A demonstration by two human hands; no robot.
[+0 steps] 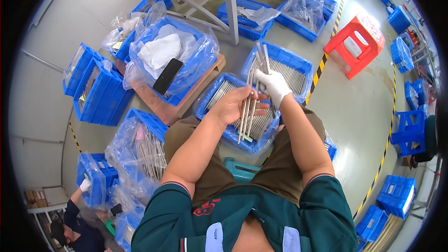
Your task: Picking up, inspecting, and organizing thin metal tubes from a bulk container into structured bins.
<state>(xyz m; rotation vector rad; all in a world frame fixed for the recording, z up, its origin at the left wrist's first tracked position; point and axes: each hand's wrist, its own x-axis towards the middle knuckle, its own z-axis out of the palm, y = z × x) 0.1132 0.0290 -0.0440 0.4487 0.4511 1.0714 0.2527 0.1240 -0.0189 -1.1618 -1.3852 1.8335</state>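
Note:
Several slim silver metal rods (247, 117) slant through both my hands, above two blue crates. My left hand (228, 106) is bare and closed on the rods, thumb on top and fingertips showing beyond them. My right hand (275, 87), in a white glove, grips the rods higher up, where their far ends fan apart. Beneath my hands, the near blue crate (254, 147) is lined with clear plastic and holds rows of similar rods. Just beyond it, the far blue crate (305, 61) also holds rods lying side by side. My hands hide part of both crates' contents.
A black phone (168, 76) lies on a plastic-lined crate to the left, atop a wooden pallet (191, 94). More rods (150, 151) fill a crate by my left knee. A red stool (357, 44) stands right. At lower left a person (79, 228) reaches toward crates.

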